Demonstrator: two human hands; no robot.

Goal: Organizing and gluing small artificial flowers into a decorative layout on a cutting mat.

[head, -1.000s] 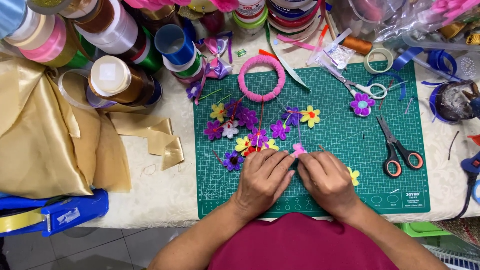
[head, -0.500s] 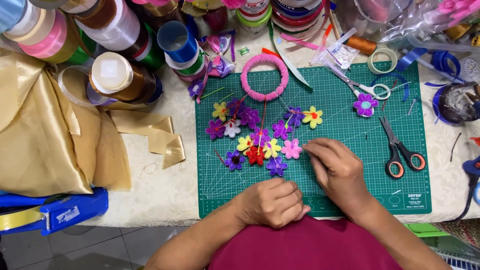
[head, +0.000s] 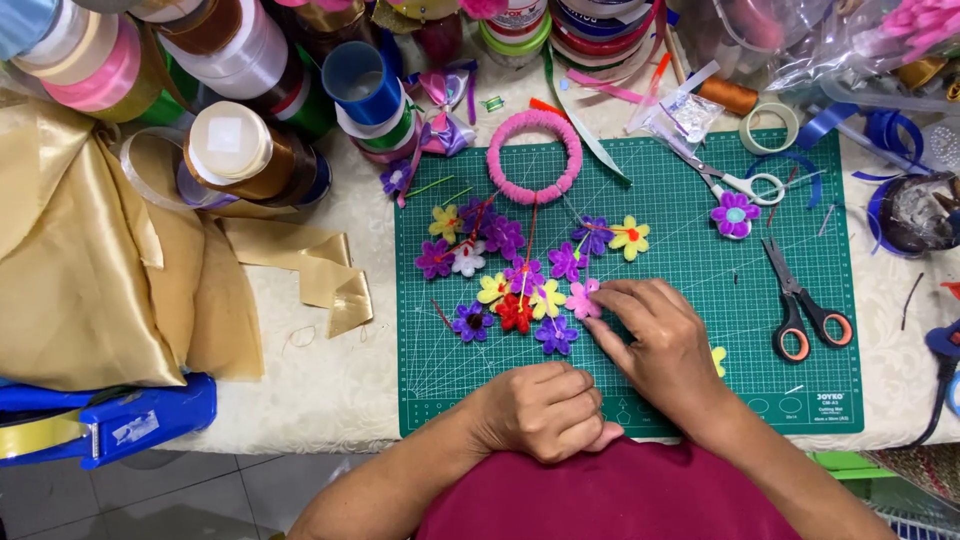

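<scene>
Pink felt flower (head: pixel 582 298) is pinched at the fingertips of the right hand (head: pixel 655 340), at the right edge of a cluster of felt flowers (head: pixel 505 275) laid out on a green cutting mat (head: pixel 690 260). The left hand (head: pixel 540 410) is curled into a loose fist, its grip closed on nothing visible, resting at the mat's near edge. A pink ring (head: pixel 534 155) is seen above the cluster, scissors (head: pixel 800 305) to the right, ribbon spools (head: pixel 235 150) and gold fabric (head: pixel 80 270) on the table (head: pixel 310 390) to the left.
</scene>
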